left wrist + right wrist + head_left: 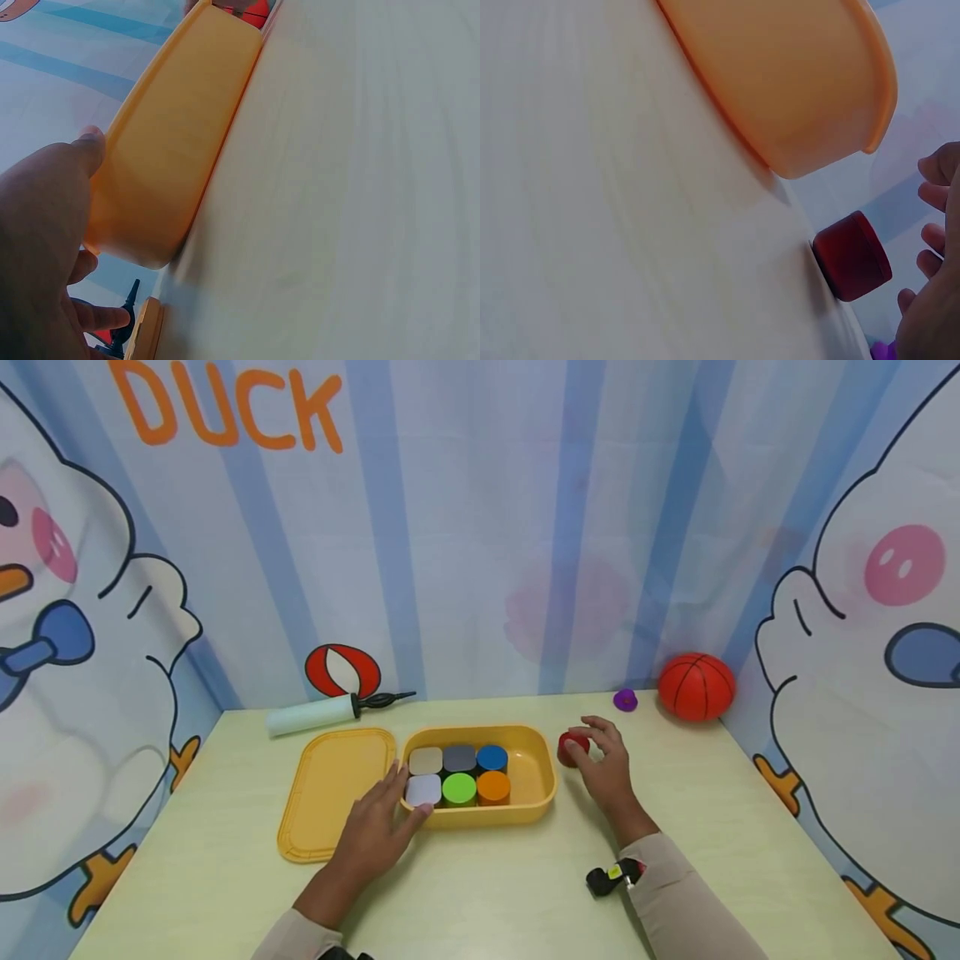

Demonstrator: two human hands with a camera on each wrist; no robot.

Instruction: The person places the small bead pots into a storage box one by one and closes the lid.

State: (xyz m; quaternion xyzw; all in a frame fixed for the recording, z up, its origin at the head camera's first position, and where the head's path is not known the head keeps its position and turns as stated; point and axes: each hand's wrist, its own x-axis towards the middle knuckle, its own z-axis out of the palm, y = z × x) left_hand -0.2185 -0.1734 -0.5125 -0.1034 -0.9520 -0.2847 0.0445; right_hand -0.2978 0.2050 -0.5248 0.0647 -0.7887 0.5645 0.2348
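Observation:
A yellow rectangular tray (480, 819) stands upright on the table. Inside it sit several small tubs with coloured tops, among them a blue one (492, 757), a green one (459, 790) and an orange one (493, 787); its right end is bare. My left hand (375, 831) touches the tray's near left corner, thumb at the near rim and fingers extended along the left end. Just right of the tray stands a small red tub (849, 256) on the table. Over it hovers my right hand (607, 770), fingers loosely bent; in the right wrist view the fingertips are apart from the tub.
A yellow lid (337, 793) lies flat left of the tray. Behind it are a pale hand pump (311, 717) and a red-and-white ball shape (322, 668). At the back right sit a small purple object (626, 700) and a red ball (696, 687). A printed curtain backs the table.

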